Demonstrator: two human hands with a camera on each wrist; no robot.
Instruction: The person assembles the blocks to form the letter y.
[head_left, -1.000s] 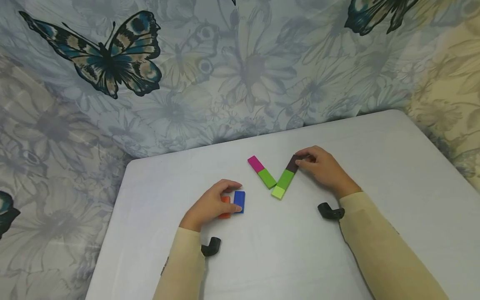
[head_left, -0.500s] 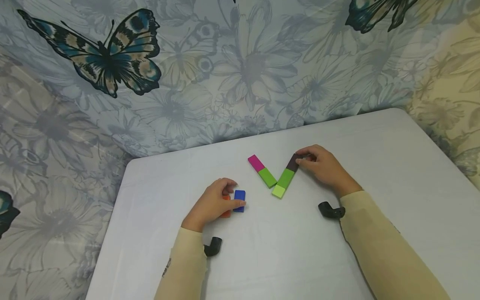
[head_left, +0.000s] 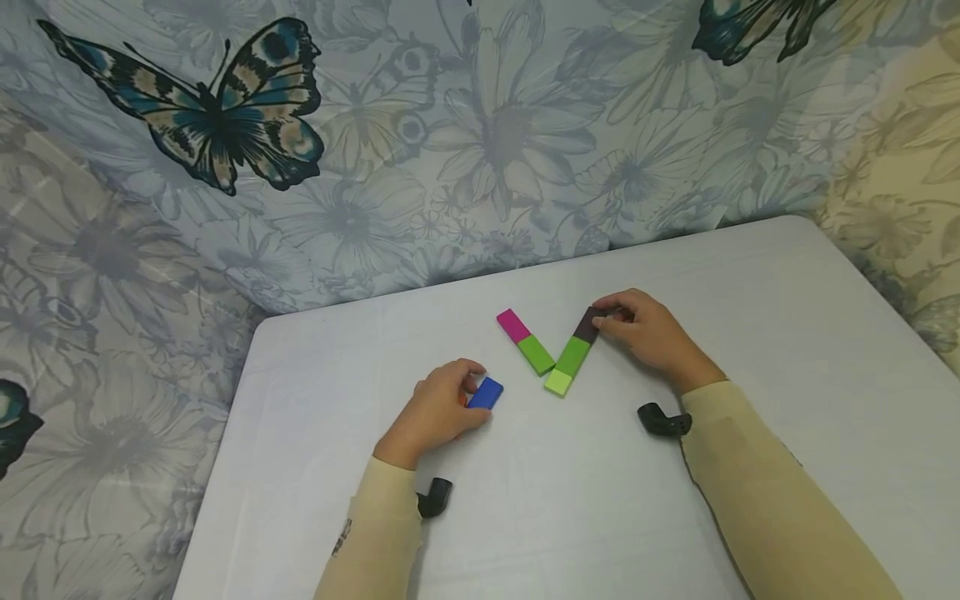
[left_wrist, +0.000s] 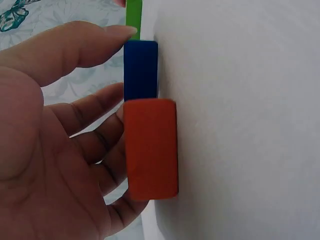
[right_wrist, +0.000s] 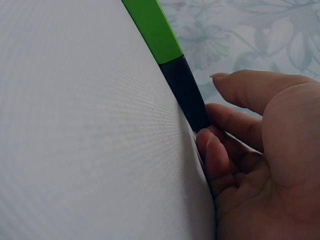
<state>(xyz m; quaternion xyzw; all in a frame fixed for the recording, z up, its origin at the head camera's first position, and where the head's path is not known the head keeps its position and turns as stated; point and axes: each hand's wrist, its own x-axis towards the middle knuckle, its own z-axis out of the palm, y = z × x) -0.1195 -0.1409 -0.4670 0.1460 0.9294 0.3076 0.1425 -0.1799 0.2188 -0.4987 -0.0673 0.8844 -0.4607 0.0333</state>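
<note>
My left hand (head_left: pixel 431 410) holds a blue block (head_left: pixel 486 392) between thumb and fingers, just above or on the white table. An orange block (left_wrist: pixel 151 149) lies close by, mostly hidden under the hand in the head view. To the right, my right hand (head_left: pixel 651 335) touches a dark brown block (head_left: pixel 586 324) with its fingertips; the thumb stands slightly off it in the right wrist view. That dark block meets a green block (head_left: pixel 572 357), which ends in a lime block (head_left: pixel 558 382). A magenta block (head_left: pixel 513 325) and another green block (head_left: pixel 536 355) form the second arm of a V.
The white table (head_left: pixel 570 500) runs back to a wall cloth (head_left: pixel 480 167) printed with flowers and butterflies. Dark wrist devices (head_left: pixel 663 420) stick out from both sleeves.
My left hand has moved a little right and turned the blue block from upright to slanting. The orange block has slipped from sight in the head view. My right hand stays put.
</note>
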